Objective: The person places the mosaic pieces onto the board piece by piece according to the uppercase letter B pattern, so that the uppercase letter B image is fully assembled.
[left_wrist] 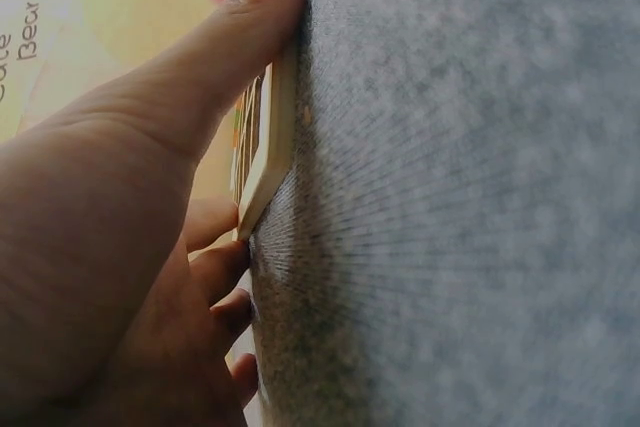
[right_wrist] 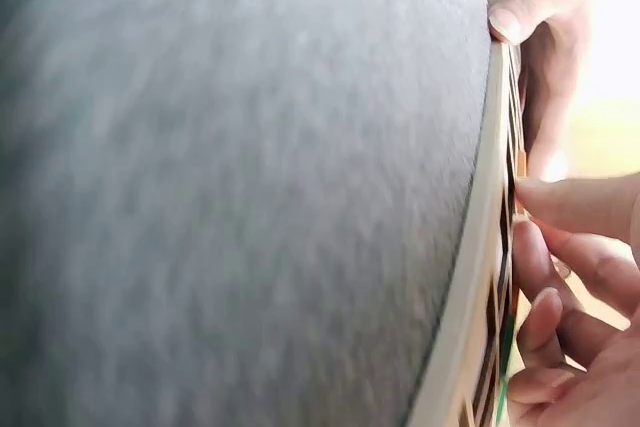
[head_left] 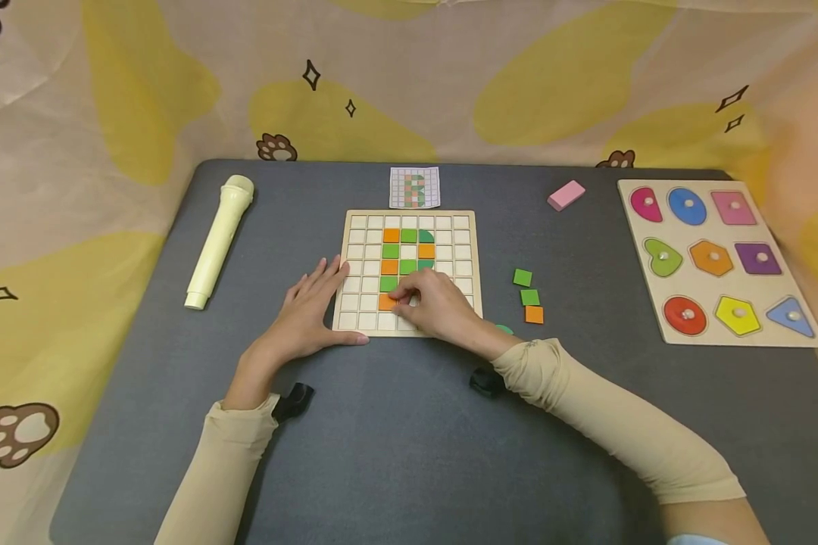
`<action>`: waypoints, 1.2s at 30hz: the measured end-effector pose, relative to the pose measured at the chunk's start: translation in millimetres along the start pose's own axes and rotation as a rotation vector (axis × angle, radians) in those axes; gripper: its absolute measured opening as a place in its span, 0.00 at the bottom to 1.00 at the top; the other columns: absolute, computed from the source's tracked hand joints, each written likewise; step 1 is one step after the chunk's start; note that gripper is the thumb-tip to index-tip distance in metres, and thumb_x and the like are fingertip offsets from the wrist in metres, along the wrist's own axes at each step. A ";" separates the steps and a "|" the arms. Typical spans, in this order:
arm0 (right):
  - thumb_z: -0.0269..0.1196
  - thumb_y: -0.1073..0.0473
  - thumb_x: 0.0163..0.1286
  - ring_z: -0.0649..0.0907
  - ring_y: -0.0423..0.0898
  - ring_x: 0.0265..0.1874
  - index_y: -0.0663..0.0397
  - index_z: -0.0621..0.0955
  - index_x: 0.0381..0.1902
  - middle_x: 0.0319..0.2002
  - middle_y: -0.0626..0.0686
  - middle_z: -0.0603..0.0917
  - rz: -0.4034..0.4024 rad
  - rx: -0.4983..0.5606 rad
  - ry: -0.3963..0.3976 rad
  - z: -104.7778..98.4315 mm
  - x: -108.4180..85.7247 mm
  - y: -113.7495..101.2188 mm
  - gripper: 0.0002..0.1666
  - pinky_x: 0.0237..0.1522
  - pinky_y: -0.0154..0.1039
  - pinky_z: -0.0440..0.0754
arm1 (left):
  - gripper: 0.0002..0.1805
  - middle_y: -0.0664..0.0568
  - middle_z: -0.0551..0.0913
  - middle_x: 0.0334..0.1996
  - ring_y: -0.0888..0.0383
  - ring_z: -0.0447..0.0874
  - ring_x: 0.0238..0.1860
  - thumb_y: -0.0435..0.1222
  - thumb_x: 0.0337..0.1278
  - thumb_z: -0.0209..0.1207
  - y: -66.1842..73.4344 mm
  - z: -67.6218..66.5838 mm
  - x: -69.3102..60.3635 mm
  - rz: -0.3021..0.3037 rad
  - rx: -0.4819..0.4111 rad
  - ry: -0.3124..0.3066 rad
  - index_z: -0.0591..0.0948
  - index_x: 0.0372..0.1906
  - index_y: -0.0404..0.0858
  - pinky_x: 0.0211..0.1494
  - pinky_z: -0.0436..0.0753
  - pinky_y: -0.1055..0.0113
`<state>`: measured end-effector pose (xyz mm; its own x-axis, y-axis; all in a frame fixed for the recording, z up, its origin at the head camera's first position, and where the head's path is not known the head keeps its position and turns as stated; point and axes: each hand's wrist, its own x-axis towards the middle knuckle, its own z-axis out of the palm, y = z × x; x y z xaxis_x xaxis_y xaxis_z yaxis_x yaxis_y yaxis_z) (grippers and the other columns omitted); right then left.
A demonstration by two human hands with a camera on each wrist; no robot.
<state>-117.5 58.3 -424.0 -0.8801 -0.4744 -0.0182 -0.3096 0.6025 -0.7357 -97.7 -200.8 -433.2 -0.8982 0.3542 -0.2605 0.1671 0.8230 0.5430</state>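
A square wooden grid board [head_left: 479, 265] lies mid-table, with orange and green tiles in its cells. My left hand [head_left: 307, 310] rests at the board's left side with fingers spread, its thumb [left_wrist: 230, 47] along the near edge. Over the lower middle of the board, my right hand [head_left: 443, 306] has its thumb and index fingertips at an orange square tile [head_left: 385, 302] in the lowest filled row. The right wrist view shows these fingertips [right_wrist: 540, 192] touching it at the board surface. My right hand hides some cells. A pattern card [head_left: 414, 188] lies just behind the board.
Right of the board lie green tiles [head_left: 529, 297] and an orange tile [head_left: 534, 314]; a rounded green piece [head_left: 504, 329] is partly hidden by my right wrist. Farther right are a pink block [head_left: 566, 195] and a shape puzzle [head_left: 661, 303]. A pale yellow microphone-shaped object [head_left: 216, 246] lies left.
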 end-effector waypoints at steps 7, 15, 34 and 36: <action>0.76 0.61 0.66 0.78 0.47 0.47 0.52 0.88 0.61 0.44 0.49 0.86 -0.120 -0.054 -0.176 -19.6 -9.2 12.8 0.24 0.51 0.41 0.77 | 0.69 0.49 0.39 0.89 0.44 0.31 0.89 0.59 0.52 0.77 -0.7 -0.3 -0.3 0.000 -0.001 -0.002 0.46 0.88 0.44 0.85 0.38 0.34; 0.78 0.58 0.64 0.74 0.52 0.54 0.52 0.87 0.64 0.54 0.56 0.80 -0.093 -0.049 -0.232 -52.1 -26.1 32.8 0.29 0.55 0.45 0.74 | 0.69 0.49 0.38 0.89 0.44 0.31 0.89 0.58 0.52 0.78 0.1 -0.2 0.2 0.004 -0.001 0.001 0.45 0.88 0.44 0.85 0.38 0.35; 0.79 0.57 0.64 0.66 0.62 0.67 0.52 0.82 0.67 0.66 0.63 0.71 0.179 -0.058 -0.174 -138.6 -61.0 107.7 0.34 0.68 0.66 0.66 | 0.69 0.49 0.38 0.89 0.44 0.31 0.89 0.58 0.52 0.77 1.6 -0.9 -0.2 0.004 -0.006 -0.007 0.45 0.88 0.43 0.84 0.38 0.33; 0.79 0.58 0.64 0.67 0.62 0.66 0.54 0.81 0.67 0.66 0.63 0.72 0.191 -0.046 -0.162 -140.1 -62.3 110.7 0.34 0.68 0.64 0.66 | 0.69 0.50 0.38 0.89 0.44 0.31 0.89 0.58 0.52 0.77 1.7 -0.9 -0.1 0.005 -0.008 -0.006 0.45 0.88 0.44 0.84 0.38 0.33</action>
<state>-147.4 244.5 -409.4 -0.8562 -0.4436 -0.2648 -0.1623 0.7176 -0.6773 -97.7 -199.9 -431.5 -0.8949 0.3612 -0.2622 0.1687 0.8176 0.5505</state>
